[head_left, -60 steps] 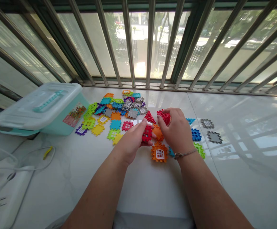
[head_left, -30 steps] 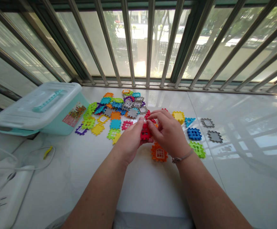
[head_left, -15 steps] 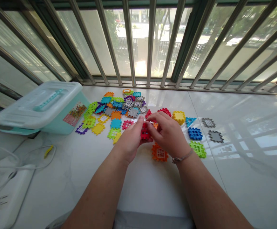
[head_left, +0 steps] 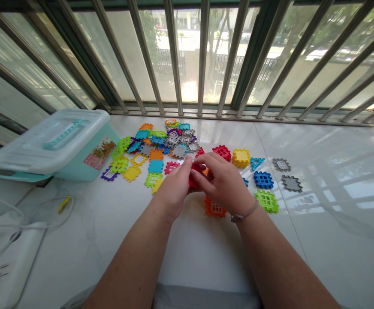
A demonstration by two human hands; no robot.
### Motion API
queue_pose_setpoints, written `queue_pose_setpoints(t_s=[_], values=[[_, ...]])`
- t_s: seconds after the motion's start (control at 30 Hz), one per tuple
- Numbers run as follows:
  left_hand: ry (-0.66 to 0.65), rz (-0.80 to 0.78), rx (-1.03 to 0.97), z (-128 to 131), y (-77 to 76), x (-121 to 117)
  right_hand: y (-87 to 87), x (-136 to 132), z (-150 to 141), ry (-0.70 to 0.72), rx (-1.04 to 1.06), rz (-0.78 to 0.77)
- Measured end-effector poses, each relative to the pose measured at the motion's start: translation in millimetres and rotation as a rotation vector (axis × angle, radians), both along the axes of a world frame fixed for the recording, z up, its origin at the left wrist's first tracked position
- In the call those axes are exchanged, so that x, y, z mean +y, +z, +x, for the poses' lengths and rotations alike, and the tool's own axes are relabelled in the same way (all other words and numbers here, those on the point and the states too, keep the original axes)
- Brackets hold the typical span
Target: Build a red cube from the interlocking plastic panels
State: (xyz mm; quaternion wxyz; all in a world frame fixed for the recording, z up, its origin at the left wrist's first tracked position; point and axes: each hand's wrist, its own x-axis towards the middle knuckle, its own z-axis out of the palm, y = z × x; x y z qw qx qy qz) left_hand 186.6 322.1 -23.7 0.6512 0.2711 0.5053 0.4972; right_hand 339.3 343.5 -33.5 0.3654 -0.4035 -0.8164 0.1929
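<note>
Between my two hands is a red building tile [head_left: 192, 182], mostly covered by fingers. My left hand [head_left: 176, 189] grips it from the left, thumb on top. My right hand [head_left: 223, 183], closed, has its fingers pressed against it from the right. Just below the hands lies an orange window tile [head_left: 215, 207]. Beyond them sit a stack of red tiles [head_left: 222, 152] and a stack of yellow tiles [head_left: 241, 158]. A blue tile stack [head_left: 263, 180] and a green window tile [head_left: 267, 201] rest right of my right wrist.
A mixed pile of tiles [head_left: 158, 140] spreads behind and left of my hands. At the far left stands a lidded turquoise box [head_left: 77, 159], with a white cable [head_left: 71, 214] and power strip [head_left: 16, 262] nearer. Metal bars [head_left: 201, 64] line the window. Two grey tiles [head_left: 291, 184] lie right.
My right hand has shifted slightly left and closed further over the red tile, which now shows less. A blue piece beside the right hand has come into view.
</note>
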Motion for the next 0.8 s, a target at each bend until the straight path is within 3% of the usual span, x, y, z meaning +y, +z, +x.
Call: queue_pose_setpoints(t_s=[0.33,0.8], values=[[0.099,-0.064,-0.095,0.1,7.9,2.4,2.7,-0.6,0.8,0.044,0.01,-0.023],[0.118,-0.118,-0.198,-0.8,15.4,2.1,3.8,0.6,3.6,0.113,-0.01,-0.048]])
